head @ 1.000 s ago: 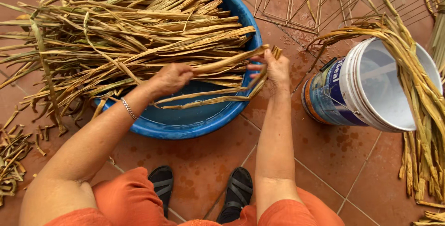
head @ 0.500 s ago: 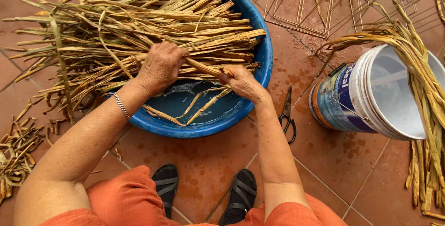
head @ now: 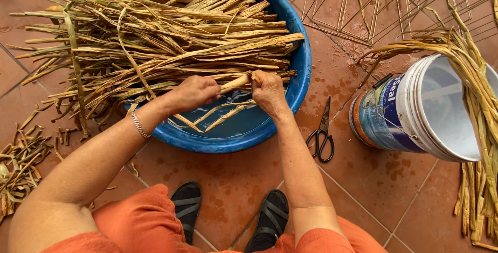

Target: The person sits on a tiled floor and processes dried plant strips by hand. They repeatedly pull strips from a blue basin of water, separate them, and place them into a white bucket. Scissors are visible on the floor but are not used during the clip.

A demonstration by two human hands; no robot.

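Left hand: my left hand [head: 193,92] is closed in a fist round one end of a pale dried stalk [head: 234,83], centre of the frame.
Right hand: my right hand [head: 268,91] is curled tight on the stalk's other end, just beside the left.
Stalk: held level above the water, over the near part of the blue basin [head: 303,71].
Bundle: a heap of dried leaf strips [head: 155,40] lies across the basin, spilling past its rim toward the upper left.
Scissors: black-handled scissors [head: 322,131] lie on the wet terracotta tiles [head: 233,178], right of the basin.
Bucket: a white plastic bucket [head: 415,113] lies tipped at the right edge, strips draped over it.
Wire frames: wire frames [head: 373,4] rest upper right.
Feet: my black sandals [head: 231,214] show at the bottom centre.
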